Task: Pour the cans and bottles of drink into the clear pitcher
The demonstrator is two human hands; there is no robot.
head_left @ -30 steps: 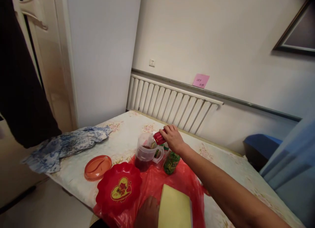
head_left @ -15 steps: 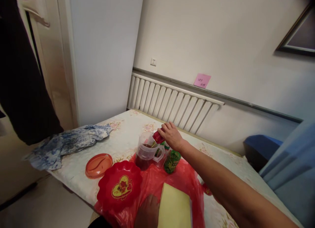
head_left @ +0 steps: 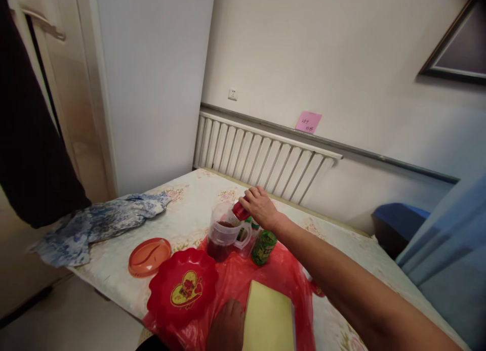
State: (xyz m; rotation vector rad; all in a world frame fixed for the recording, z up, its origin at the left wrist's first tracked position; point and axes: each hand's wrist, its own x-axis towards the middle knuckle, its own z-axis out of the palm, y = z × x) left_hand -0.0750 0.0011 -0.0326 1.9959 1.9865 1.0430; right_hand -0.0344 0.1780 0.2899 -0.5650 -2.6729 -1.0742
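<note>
My right hand (head_left: 260,207) grips a red can (head_left: 240,211) and tips it over the mouth of a clear plastic pitcher (head_left: 224,235) holding dark red liquid. A green can (head_left: 263,247) stands just right of the pitcher, under my wrist. My left hand (head_left: 227,326) rests flat on the red plastic sheet (head_left: 281,277) at the table's near edge, next to a pale yellow board (head_left: 269,318). A red scalloped dish (head_left: 182,288) with a yellow heart lies left of that hand.
An orange lid (head_left: 149,250) and a blue-and-white cloth (head_left: 94,224) lie on the floral-covered table (head_left: 190,209) to the left. A white radiator (head_left: 261,161) runs behind the table. A door stands at left, a blue object (head_left: 402,222) at right.
The red can has tilted further toward the pitcher, its body now more hidden by my fingers. The view has shifted slightly. My left hand has stayed put.
</note>
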